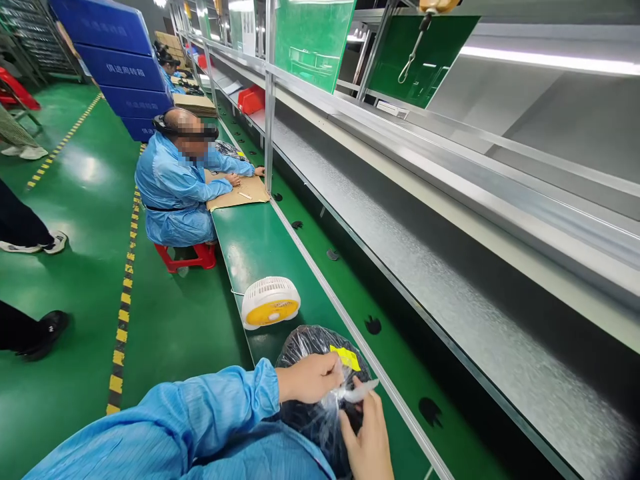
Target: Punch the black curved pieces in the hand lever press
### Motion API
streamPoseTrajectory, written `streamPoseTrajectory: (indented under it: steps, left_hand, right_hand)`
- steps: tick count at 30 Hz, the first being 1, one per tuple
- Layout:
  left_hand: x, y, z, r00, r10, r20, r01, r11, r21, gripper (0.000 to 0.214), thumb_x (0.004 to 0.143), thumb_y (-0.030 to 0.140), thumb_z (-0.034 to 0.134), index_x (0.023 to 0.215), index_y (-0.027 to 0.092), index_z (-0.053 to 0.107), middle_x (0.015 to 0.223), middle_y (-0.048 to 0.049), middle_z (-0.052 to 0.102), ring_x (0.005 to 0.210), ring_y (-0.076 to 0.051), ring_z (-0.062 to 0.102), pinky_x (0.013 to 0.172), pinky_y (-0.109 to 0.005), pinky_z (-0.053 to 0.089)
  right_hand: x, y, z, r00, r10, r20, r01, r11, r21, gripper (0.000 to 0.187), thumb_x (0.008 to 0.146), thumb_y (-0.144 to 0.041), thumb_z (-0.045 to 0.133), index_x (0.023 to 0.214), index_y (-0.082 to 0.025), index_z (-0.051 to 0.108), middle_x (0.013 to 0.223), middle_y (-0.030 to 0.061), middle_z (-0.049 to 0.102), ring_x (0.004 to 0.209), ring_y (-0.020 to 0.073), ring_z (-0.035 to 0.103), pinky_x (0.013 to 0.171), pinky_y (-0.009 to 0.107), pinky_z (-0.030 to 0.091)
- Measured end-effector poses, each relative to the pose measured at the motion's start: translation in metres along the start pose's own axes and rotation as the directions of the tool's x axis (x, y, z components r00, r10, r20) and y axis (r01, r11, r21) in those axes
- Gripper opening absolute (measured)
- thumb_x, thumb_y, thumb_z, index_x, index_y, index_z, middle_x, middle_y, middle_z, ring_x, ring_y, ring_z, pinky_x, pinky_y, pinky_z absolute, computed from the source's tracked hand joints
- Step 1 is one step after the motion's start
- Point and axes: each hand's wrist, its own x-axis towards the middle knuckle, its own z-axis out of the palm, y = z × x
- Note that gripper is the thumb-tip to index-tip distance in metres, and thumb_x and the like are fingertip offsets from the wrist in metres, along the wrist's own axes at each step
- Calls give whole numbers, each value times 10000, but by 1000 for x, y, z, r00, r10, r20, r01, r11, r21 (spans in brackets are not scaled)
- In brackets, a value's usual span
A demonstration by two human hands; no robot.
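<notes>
On the green worktop (250, 243), just this side of the fan (271, 303): a dark-filled clear bag (320, 420). Best to draw evenly, sparing the film, with fingers of the left hand (313, 377) pinched on its neck, those of the right hand (367, 433) parted about its twisted tip, grip unclear.

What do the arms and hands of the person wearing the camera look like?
The left arm wears a loose, wrinkled light-blue sleeve with a gathered cuff. The left hand and right hand are gloveless; no right sleeve is visible.
</notes>
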Motion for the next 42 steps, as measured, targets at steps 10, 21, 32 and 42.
streamPoseTrajectory:
  steps: [10,21,32,42]
  left_hand:
    - [-11,-1,-11,998,17,56,-19,999,35,458,962,608,656,1160,197,619,968,-50,698,798,-196,614,683,-291,437]
    - [-34,-24,-53,978,200,66,-192,975,-109,378,777,514,891,910,184,764,942,-23,650,765,-139,569,713,-262,469]
    - [-62,-3,-38,884,468,-28,-455,841,-292,231,793,136,726,1013,188,772,1003,-56,729,894,-172,681,862,-295,563]
    - [-83,-8,-56,926,370,-70,-368,851,-374,195,839,320,824,929,161,753,961,-69,709,817,-154,645,784,-289,546]
  right_hand:
    - [31,7,-5,996,78,-35,-85,962,-259,354,1027,-469,453,1094,-305,761,1150,50,775,1030,249,734,798,365,584]
    - [13,54,-67,733,619,-283,-626,776,73,546,925,-673,493,1130,-219,717,955,120,755,855,315,709,686,398,520]
    - [2,-26,-5,998,-7,-66,-7,975,-220,571,977,-645,606,1432,-300,627,1320,98,717,1231,332,644,1075,534,532]
    - [-21,49,-20,956,166,-242,-273,803,-529,702,926,-709,438,1333,-207,710,1457,207,670,1395,514,553,1093,775,471]
